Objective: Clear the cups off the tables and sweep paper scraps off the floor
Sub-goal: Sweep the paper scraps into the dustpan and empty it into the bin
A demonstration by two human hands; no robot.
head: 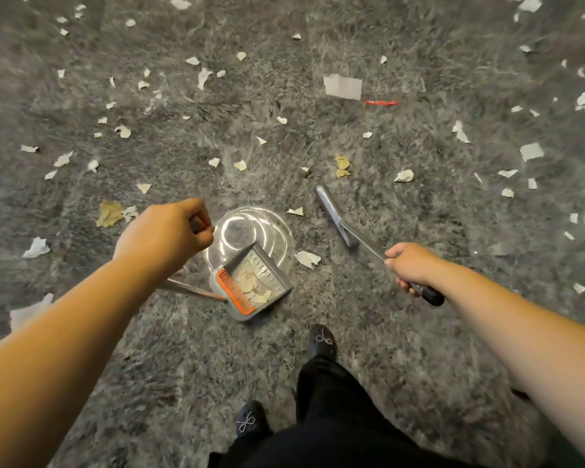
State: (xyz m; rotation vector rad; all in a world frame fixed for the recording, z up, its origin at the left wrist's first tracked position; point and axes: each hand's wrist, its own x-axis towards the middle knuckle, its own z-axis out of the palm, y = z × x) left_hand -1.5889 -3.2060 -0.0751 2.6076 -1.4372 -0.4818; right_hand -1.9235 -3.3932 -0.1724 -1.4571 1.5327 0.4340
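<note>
Step in hand: sweeping paper scraps (203, 77) off the grey carpet floor (318, 62); no cups or counter are in view, so that half of the task cannot be judged from here.
Left hand (169, 231): curled tight round the upper end of the dustpan handle (196, 289), at about 9 o'clock from the view's middle.
Right hand (411, 265): clamped on the broom handle (423, 293), at about 4 o'clock, well apart from the left.
Dustpan (254, 285): grey tray with an orange comb edge (235, 292), near the centre, already holding a few pale scraps; whether it rests on the carpet or hangs just above it, I cannot tell.
Broom head (335, 214): slim and grey, at 1 o'clock from the dustpan, apart from it and over the carpet.
Clear dome (250, 231): a see-through plastic lid or bowl beneath the dustpan's far edge; which, I cannot tell.
Scraps: scattered all round, thickest from 10 to 2 o'clock; nearest are a white piece (307, 258) just at 3 o'clock of the dustpan and another (295, 211) between dome and broom head.
Other litter: a red strip (381, 103) at 1 o'clock, and brownish crumpled bits (110, 212) at 9 o'clock.
Progress: early, by my reckoning; most scraps remain.
Next move calls for: the dustpan mouth flat against the pile, facing the broom, and short firm strokes, as shaggy carpet will likely cling to light paper.
</note>
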